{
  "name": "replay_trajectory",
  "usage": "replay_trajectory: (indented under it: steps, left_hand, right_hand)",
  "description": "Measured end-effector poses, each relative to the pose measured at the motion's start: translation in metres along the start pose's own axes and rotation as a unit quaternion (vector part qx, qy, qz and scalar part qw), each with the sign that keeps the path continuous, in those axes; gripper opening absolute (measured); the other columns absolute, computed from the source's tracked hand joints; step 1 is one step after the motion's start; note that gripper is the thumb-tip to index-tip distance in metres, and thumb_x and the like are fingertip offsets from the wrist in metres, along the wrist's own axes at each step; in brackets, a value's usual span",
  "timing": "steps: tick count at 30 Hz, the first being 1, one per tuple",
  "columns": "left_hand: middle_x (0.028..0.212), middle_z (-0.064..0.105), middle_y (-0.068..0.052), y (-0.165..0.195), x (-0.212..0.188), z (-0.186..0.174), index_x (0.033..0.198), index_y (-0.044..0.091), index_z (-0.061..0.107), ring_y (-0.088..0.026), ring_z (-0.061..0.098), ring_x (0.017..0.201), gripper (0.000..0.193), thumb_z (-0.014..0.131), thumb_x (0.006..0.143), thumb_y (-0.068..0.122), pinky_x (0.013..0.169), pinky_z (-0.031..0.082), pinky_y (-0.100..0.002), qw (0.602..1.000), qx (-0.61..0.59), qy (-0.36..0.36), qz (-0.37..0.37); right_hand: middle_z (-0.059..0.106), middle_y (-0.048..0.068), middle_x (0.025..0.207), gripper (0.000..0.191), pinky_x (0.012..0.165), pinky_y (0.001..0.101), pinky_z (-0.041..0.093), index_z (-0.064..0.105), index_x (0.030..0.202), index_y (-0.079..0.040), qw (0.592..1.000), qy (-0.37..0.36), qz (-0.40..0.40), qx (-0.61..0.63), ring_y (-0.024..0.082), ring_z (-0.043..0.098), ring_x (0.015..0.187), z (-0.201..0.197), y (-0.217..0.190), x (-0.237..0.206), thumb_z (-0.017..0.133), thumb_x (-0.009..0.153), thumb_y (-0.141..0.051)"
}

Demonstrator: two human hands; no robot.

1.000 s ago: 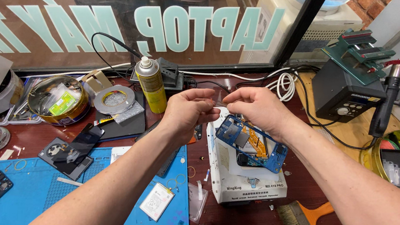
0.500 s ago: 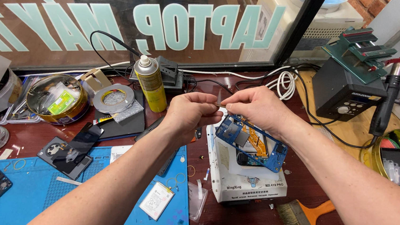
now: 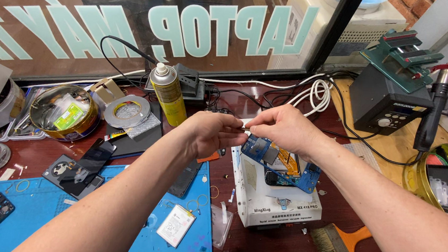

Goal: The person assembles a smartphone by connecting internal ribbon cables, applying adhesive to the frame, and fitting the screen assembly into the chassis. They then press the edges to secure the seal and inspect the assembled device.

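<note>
Both hands are up over the middle of the bench, fingertips meeting. The left hand (image 3: 214,134) is curled nearly closed, thumb and fingers pinched on something tiny and pale; the right hand (image 3: 282,128) is pinched the same way on the other end of it. Can't tell what that little bit actually is, too small.

Right under the right hand sits a blue phone circuit board (image 3: 279,162) with an orange flex strip, lying on a white rectangular box-shaped platform (image 3: 276,205). Left of that there's a blue silicone work mat (image 3: 120,224) with a white flat battery (image 3: 175,225) on it. Further back stands a yellow spray can (image 3: 168,94), next to a roll of double-sided tape (image 3: 126,111). Near right: an orange-handled brush (image 3: 338,246). Far right: a black hot-air station (image 3: 386,101).
</note>
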State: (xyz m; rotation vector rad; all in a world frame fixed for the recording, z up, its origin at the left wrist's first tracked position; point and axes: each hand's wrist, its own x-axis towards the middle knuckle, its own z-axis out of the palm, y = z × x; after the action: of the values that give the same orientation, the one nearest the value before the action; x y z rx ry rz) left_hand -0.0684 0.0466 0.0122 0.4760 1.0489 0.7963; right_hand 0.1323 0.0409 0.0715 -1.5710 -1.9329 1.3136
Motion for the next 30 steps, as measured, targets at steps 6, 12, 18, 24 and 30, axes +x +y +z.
replay_trajectory:
  steps: [6,12,18,24,30]
  left_hand:
    - [0.098,0.07,-0.018,-0.003,0.013,-0.008,0.106,-0.01,0.065,-0.024,0.072,0.085,0.02,0.061,0.098,0.008,0.083,0.064,-0.032,0.999,0.019,-0.018,-0.023]
    - [0.096,0.071,-0.017,-0.005,0.014,-0.008,0.103,-0.007,0.067,-0.024,0.072,0.083,0.017,0.061,0.098,0.008,0.08,0.064,-0.034,0.999,0.045,-0.018,-0.014]
    - [0.095,0.07,-0.017,-0.006,0.012,-0.008,0.102,-0.005,0.068,-0.025,0.071,0.083,0.015,0.061,0.098,0.008,0.079,0.065,-0.035,0.998,0.06,-0.004,-0.001]
    - [0.095,0.069,-0.013,-0.004,0.014,-0.022,0.099,-0.001,0.068,-0.024,0.068,0.084,0.013,0.066,0.096,0.011,0.083,0.062,-0.04,0.996,0.046,0.069,0.017]
    - [0.101,0.065,-0.004,-0.003,0.01,-0.031,0.1,0.009,0.071,-0.02,0.056,0.099,0.015,0.072,0.094,0.023,0.102,0.046,-0.041,0.992,-0.127,0.018,-0.015]
  right_hand:
    - [0.082,0.007,0.094,0.029,0.076,0.0286,0.059,0.083,0.108,-0.009,1.0,-0.015,0.013,-0.004,0.012,0.074,0.083,0.0,-0.001,0.0,0.071,0.082,-0.017]
    - [0.082,0.008,0.093,0.027,0.077,0.0282,0.058,0.084,0.106,-0.008,0.999,-0.022,0.023,-0.002,0.012,0.073,0.083,-0.001,0.0,0.003,0.072,0.082,-0.015]
    - [0.081,0.007,0.091,0.024,0.078,0.0274,0.057,0.085,0.101,-0.007,0.999,-0.027,0.04,-0.001,0.011,0.072,0.082,0.001,0.001,0.011,0.073,0.081,-0.013]
    - [0.08,0.007,0.089,0.022,0.074,0.0288,0.057,0.083,0.099,-0.005,1.0,-0.025,0.018,0.004,0.012,0.071,0.08,0.01,-0.002,0.016,0.074,0.082,-0.016]
    - [0.071,0.001,0.081,0.022,0.063,0.0242,0.05,0.077,0.098,-0.004,0.994,0.085,-0.045,0.044,0.006,0.062,0.072,0.019,-0.005,0.015,0.079,0.085,-0.022]
